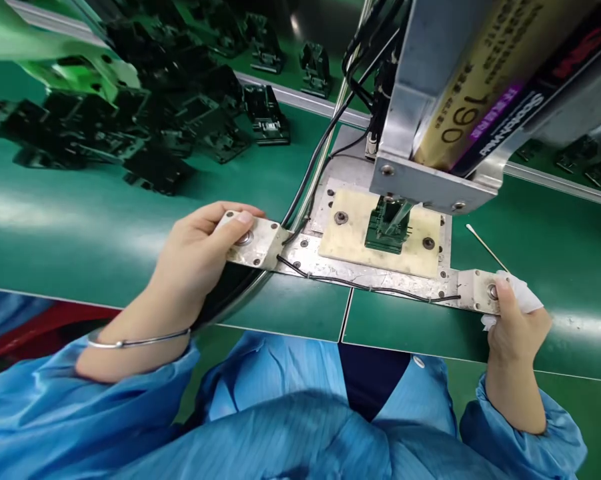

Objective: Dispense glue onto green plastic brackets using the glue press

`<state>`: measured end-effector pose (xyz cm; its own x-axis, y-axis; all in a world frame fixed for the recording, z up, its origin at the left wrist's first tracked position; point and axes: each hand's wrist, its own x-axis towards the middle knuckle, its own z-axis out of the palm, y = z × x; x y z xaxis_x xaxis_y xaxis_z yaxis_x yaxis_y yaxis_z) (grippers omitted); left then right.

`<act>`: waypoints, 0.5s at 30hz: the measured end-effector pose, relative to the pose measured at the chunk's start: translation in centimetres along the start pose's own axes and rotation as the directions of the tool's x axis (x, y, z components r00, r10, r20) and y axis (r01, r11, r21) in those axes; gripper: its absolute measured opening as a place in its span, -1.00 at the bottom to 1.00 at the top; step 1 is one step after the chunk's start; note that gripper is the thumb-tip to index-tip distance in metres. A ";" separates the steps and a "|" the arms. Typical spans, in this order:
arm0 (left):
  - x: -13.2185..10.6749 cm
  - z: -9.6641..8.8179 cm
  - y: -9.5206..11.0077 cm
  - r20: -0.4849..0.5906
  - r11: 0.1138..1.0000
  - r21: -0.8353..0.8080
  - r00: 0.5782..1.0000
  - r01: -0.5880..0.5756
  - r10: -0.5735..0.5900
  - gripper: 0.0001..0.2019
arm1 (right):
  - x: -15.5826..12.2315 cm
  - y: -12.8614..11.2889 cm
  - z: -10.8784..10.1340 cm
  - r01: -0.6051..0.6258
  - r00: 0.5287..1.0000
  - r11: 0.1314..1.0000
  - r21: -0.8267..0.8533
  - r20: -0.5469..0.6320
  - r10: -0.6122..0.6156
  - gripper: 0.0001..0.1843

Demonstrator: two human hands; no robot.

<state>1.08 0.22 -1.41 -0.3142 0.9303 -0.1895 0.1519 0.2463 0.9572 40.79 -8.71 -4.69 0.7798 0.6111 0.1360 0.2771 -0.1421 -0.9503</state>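
Observation:
My left hand [193, 253] is wrapped round the left push-button block [267, 250], its thumb lying on the button. At the other end of the metal base, my right hand [520, 333] grips the right push-button block [481, 299], thumb also on the button. A crumpled white tissue [527, 295] is tucked in the right hand. Between the hands, a dark plastic part [383, 241] sits in a cream fixture plate [347, 243]. Directly over it, a clear dispensing nozzle [401, 217] points down; whether it touches the part I cannot tell.
A gold glue cartridge [473, 113] stands tilted in a metal holder [430, 183] above the fixture. Black cables [313, 167] run behind it. Many dark plastic parts [155, 167] crowd the left. A cotton swab [485, 245] lies right. A green-gloved co-worker's hand [97, 73] reaches in top left.

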 end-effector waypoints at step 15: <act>-0.7 0.3 0.5 -0.033 0.998 0.049 0.999 -0.030 0.031 -0.80 | 0.0 -0.7 0.0 0.036 0.999 0.999 0.033 -0.001 -0.036 -0.61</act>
<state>1.63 -0.23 -0.85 -0.3400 0.9281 -0.1521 0.2067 0.2315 0.9506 40.61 -8.57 -4.03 0.7698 0.6150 0.1708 0.2863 -0.0937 -0.9535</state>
